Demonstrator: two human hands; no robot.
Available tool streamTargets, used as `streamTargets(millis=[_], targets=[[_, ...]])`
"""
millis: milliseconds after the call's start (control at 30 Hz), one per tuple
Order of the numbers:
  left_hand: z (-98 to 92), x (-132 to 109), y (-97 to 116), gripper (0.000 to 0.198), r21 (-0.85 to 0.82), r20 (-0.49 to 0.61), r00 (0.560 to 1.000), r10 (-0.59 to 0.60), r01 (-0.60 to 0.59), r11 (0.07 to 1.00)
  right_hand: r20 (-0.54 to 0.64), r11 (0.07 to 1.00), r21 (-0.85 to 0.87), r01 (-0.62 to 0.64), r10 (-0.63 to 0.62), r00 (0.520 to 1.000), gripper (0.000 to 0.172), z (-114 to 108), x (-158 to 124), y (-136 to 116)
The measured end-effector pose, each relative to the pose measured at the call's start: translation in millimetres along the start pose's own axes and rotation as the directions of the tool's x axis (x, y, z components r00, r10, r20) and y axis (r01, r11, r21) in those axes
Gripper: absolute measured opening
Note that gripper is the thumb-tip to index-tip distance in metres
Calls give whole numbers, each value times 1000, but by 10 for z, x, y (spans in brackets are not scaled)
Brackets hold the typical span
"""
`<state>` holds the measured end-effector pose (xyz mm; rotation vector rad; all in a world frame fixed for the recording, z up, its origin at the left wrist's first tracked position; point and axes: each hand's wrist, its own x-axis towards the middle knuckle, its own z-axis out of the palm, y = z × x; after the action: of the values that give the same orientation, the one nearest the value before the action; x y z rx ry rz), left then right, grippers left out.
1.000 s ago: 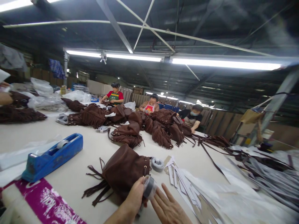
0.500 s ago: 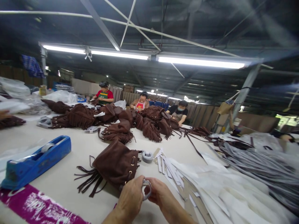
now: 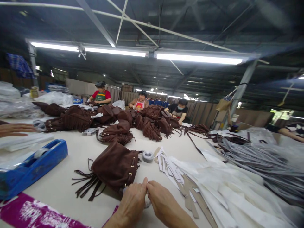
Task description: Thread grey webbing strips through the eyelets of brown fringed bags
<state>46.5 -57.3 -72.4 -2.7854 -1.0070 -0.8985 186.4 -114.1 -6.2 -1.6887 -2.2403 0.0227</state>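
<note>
My left hand and my right hand meet at the front of the table, fingers closed and thumbs close together. Between them is a small coiled strap in grey wrapping, mostly hidden by the fingers. Just beyond my left hand lies a dark brown drawstring bag on its side, with gold eyelets and its fringe spread to the left. Another grey-wrapped coil rests by the bag's upper right corner.
A blue tape dispenser stands at left, near another person's hand. Brown bags are heaped across the table. White card strips, white sheets and grey wrapped straps lie right. Several people work behind.
My hands have drawn together over the coil, whose open loop showed before and is now mostly covered. Another person's hand reaches further in at left. The view has shifted slightly.
</note>
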Motion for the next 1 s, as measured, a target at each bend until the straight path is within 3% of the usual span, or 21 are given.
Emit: streamTargets(millis=[67,167,300,400,467,533,600,667,767,867,1000], targets=[[22,-15,-24,62,2,-45,999,11,-11,1000,18,978,-206,9,-6,1000,19,69,20,-6],[91,-35,-85,60,-43,-124,992,23,-29,999,-28,925,-379,9,-21,999,22,178,68,-26],[140,-19,-140,59,-182,-136,991,-8,-17,983,-171,889,-457,36,-127,977,22,278,85,35],[13,97,-120,54,-429,-40,996,-81,56,901,-297,892,-445,81,-233,926,20,253,83,158],[-149,243,-95,50,-641,117,980,-159,196,742,-355,892,-435,127,-299,886,19,186,98,256],[-313,418,-87,45,-801,327,930,-166,366,474,-395,891,-423,165,-346,851,20,101,125,350],[-423,577,-102,36,-848,489,868,-92,497,184,-419,889,-411,202,-382,824,21,21,152,426],[-457,684,-137,34,-814,580,814,-31,580,-9,-430,881,-403,247,-421,799,23,-37,173,479],[-405,741,-203,43,-768,618,780,93,625,-139,-441,860,-398,318,-484,756,28,-78,211,511],[-333,721,-267,42,-755,569,794,212,607,-247,-449,858,-372,354,-501,740,30,-71,284,488],[-305,675,-317,40,-768,520,836,175,547,-333,-454,883,-269,385,-469,758,29,-36,419,454]])
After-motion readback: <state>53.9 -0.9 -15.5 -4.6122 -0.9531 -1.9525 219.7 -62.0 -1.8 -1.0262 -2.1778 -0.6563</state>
